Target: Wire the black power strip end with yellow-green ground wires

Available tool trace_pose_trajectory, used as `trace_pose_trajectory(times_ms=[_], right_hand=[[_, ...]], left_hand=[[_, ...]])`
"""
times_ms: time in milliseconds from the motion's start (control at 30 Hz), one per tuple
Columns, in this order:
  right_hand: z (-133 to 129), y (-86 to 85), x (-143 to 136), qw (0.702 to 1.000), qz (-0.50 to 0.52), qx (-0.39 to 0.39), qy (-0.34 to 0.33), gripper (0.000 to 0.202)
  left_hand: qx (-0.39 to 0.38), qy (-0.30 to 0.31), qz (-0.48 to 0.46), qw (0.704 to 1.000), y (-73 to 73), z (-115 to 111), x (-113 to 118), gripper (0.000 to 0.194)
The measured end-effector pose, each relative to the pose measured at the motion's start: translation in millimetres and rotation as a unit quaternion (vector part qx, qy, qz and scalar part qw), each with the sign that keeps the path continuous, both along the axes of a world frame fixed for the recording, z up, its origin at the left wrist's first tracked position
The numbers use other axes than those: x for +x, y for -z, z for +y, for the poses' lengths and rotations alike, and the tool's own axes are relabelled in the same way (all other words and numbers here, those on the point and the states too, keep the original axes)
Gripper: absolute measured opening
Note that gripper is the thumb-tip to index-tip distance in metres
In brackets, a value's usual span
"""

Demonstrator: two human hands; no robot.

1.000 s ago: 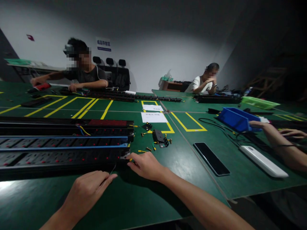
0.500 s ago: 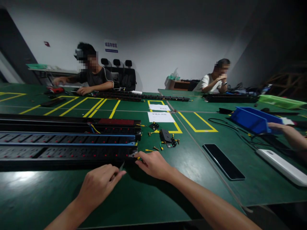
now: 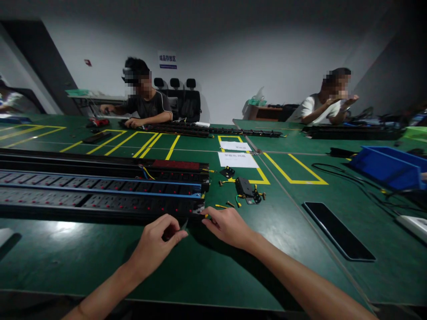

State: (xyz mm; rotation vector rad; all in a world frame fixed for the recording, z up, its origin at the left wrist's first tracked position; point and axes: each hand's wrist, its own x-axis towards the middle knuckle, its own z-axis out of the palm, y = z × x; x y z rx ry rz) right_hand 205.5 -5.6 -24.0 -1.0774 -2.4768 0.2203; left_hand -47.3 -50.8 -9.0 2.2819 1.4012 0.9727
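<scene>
L hand (image 3: 181, 229): pinching thin pc (image 3: 185, 224), by strip (image 3: 133, 205) | R hand (image 3: 204, 216): at strip's R end, can't tell grip | phone (image 3: 338, 231): R of strip

Wall (image 3: 227, 58): pale grey through the middle, darkening to near black overhead
Table (image 3: 100, 262): dim green, a white glare patch toward the left
Right forearm (image 3: 293, 269): softly lit, broad shadow beneath
Power strips (image 3: 116, 202): murky, fine detail smeared
Papers (image 3: 237, 161): bright, print soft
Seated people (image 3: 151, 106): coarse squares over faces
Blue bin (image 3: 387, 166): stretched toward the right edge
</scene>
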Motion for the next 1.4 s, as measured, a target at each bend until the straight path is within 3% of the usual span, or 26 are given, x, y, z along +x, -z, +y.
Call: trace_pose_trajectory(times_ms=[233, 467, 767, 1400], right_hand=[[0, 1.6, 0, 1.000, 0.001, -0.003, 0.002, 0.016], [0, 1.0, 0, 1.000, 0.000, 0.001, 0.001, 0.014], [0, 1.3, 0, 1.000, 0.005, -0.007, -0.002, 0.015], [-1, 0.6, 0, 1.000, 0.000, -0.004, -0.005, 0.015]], left_hand=[[0.035, 0.002, 0.029, 0.999, 0.2, -2, 3, 0.014], [0.080, -0.086, 0.031, 0.993, 2.5, -2, 2, 0.015], [0.016, -0.015, -0.010, 1.000, 3.9, -7, 1, 0.015], [-0.069, 0.008, -0.032, 0.997, -4.4, -4, 1, 0.012]])
